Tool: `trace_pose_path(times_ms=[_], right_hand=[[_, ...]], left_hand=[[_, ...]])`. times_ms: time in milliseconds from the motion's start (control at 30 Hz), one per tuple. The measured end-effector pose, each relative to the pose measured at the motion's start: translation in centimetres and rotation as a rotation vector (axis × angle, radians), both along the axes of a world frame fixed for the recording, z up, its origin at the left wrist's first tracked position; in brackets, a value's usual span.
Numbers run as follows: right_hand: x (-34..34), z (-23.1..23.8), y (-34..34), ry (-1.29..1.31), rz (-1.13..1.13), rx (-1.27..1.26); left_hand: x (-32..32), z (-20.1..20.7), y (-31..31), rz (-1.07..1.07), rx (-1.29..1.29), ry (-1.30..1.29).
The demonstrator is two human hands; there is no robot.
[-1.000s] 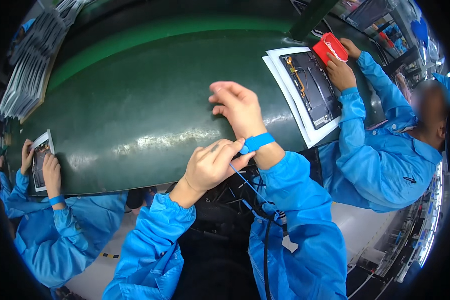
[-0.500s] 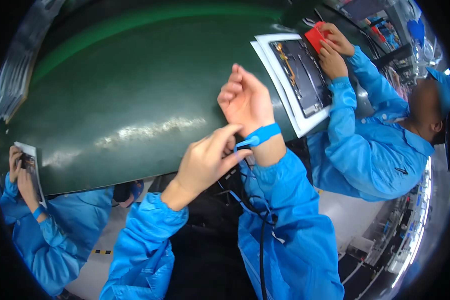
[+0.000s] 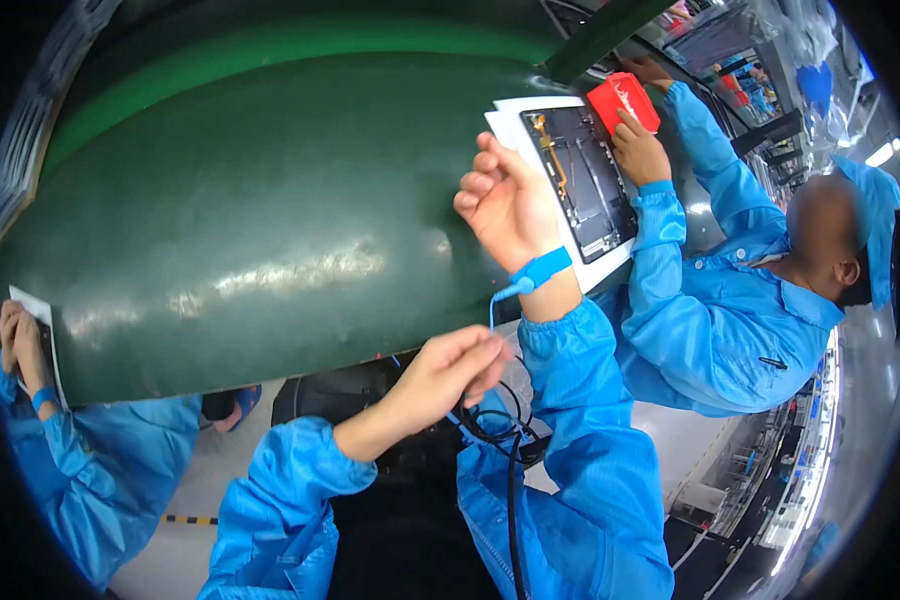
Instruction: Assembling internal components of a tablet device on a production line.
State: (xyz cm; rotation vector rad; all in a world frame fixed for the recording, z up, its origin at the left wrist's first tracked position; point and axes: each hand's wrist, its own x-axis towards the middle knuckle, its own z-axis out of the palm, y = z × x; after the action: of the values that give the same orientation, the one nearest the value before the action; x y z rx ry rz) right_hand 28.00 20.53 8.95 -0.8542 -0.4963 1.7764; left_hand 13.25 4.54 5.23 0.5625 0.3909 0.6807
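Note:
My left hand point(image 3: 444, 375) pinches the thin blue cord point(image 3: 492, 312) of an anti-static wrist strap, just below the snap. The blue band of the wrist strap point(image 3: 542, 269) sits around my right wrist. My right hand point(image 3: 515, 205) is raised over the table edge, palm turned up, with nothing in it. Its fingers are loosely curled and apart from the thumb. Below my left hand, a dark coiled cable point(image 3: 495, 430) hangs between my forearms.
A green table point(image 3: 220, 200) stretches ahead. At right, a co-worker's hand touches a red box point(image 3: 622, 104) beside an opened device panel point(image 3: 578, 180) on white sheets point(image 3: 507, 118). Another person at far left holds a flat panel point(image 3: 50, 345). A dark post point(image 3: 605, 40) stands behind.
My left hand has moved down and slightly right, drawing the strap's cord out from my wrist. My right hand has shifted slightly right. The co-worker's red box is now tilted, its inside showing.

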Motion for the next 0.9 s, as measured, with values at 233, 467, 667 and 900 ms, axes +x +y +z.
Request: trace_pose_path(times_ms=[233,467,667,900], right_hand=[[2.0,0.9,0.0,-0.827,0.352,0.376],[0.9,1.2,-1.3,-1.499,0.305,1.231],[0.2,1.1,-1.7,-1.751,0.296,1.469],[-0.4,1.3,-2.0,-1.771,0.250,1.542]], left_hand=[[-3.1,-2.5,-3.2,-0.026,-0.053,0.094],[-2.7,-3.9,-3.8,-0.049,-0.062,0.153],[-2.5,-4.0,-4.1,-0.045,-0.053,0.170],[-2.6,-4.1,-4.1,-0.057,-0.070,0.163]])
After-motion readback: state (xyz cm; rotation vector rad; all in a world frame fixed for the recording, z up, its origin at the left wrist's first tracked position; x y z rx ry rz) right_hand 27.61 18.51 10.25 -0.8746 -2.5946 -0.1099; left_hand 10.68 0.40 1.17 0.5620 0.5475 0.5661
